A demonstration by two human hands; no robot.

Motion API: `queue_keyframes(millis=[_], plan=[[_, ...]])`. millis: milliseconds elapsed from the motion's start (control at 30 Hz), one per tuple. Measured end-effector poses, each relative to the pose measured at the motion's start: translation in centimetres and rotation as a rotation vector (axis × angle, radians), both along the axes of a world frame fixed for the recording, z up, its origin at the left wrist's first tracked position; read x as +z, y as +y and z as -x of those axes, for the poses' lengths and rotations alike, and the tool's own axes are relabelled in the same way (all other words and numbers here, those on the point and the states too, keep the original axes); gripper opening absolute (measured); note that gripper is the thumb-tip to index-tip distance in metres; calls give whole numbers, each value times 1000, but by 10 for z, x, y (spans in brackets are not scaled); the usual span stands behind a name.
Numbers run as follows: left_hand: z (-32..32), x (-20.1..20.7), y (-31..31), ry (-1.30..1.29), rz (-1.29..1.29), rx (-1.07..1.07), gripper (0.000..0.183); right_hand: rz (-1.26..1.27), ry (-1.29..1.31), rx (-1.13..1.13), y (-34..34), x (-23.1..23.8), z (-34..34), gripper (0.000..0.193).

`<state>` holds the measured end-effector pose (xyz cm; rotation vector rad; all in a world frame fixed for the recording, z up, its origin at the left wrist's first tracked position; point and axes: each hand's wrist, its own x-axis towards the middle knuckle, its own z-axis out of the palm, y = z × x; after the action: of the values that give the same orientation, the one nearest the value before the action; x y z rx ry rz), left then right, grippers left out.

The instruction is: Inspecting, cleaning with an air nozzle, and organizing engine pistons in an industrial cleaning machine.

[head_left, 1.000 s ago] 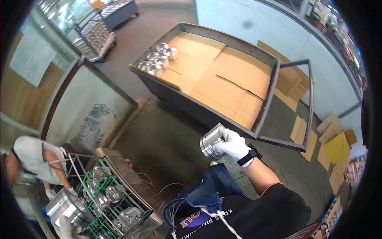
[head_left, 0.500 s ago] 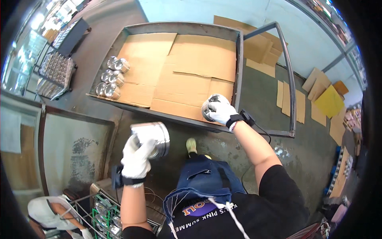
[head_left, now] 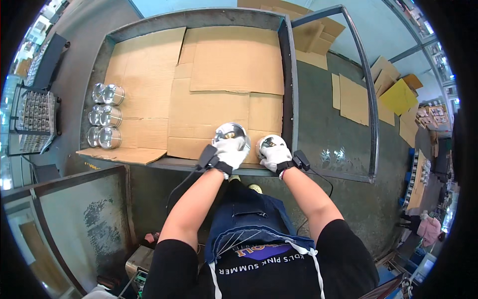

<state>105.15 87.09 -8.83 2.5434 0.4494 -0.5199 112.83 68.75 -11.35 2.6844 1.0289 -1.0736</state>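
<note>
Six shiny cylinders (head_left: 110,116) sit in pairs at the left end of the metal cart (head_left: 290,99), on its cardboard lining (head_left: 236,62). Over by the near right corner, the left hand (head_left: 231,150) is gripping a metal cylinder (head_left: 230,131) and the right hand (head_left: 276,155), just beside it, has a smaller cylinder (head_left: 272,141), though I can't tell if they're fully resting. Further right there's a yellow sheet (head_left: 399,97) among cardboard pieces.

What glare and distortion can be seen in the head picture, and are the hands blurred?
Head view: the metal cart's far rim bows; bright reflections show on the pistons and floor; left hand and right hand look fairly sharp, without obvious motion blur.
</note>
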Motion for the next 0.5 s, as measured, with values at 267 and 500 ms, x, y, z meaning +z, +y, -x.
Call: queue_keyframes(millis=[267, 500], plan=[[-10, -76, -44, -106, -107, -316, 22, 74, 128, -138, -14, -7, -1, 46], [5, -18, -46, -113, -115, -46, 34, -44, 72, 10, 0, -10, -1, 43]])
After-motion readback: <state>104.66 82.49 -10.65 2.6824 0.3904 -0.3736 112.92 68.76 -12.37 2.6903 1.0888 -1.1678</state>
